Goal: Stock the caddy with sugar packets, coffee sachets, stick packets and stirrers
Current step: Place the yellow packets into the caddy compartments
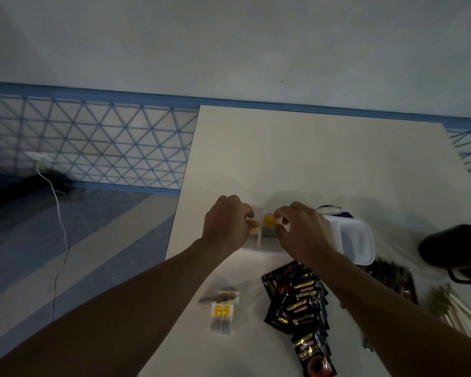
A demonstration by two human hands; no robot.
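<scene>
- The right hand (299,232) hangs over the caddy's middle compartment. Its thumb and forefinger pinch a yellow-tagged packet (269,221) at the top edge.
- The left hand (226,221) is curled at the caddy's left end, with a scrap of yellow just by its fingertips. I cannot tell whether it pinches a packet of its own or only steadies the wall.
- The caddy (362,240) sits on the white table (310,153) under both hands. It has clear divided cells on the left and an open white bin on the right.
- To do this step well, I judge the packet should go in upright and flat against the divider. The tag should be tucked down so that later packets slide in beside it. The other hand should brace the light caddy so it does not skid.
- Nearer the body lie more loose packets (223,311), and a fan of black coffee sachets (297,303) is just to their right.
- Pale stirrers (457,308) lie at the far right edge. Dark stick packets (392,278) seem to lie beside the bin, but they are blurred.
</scene>
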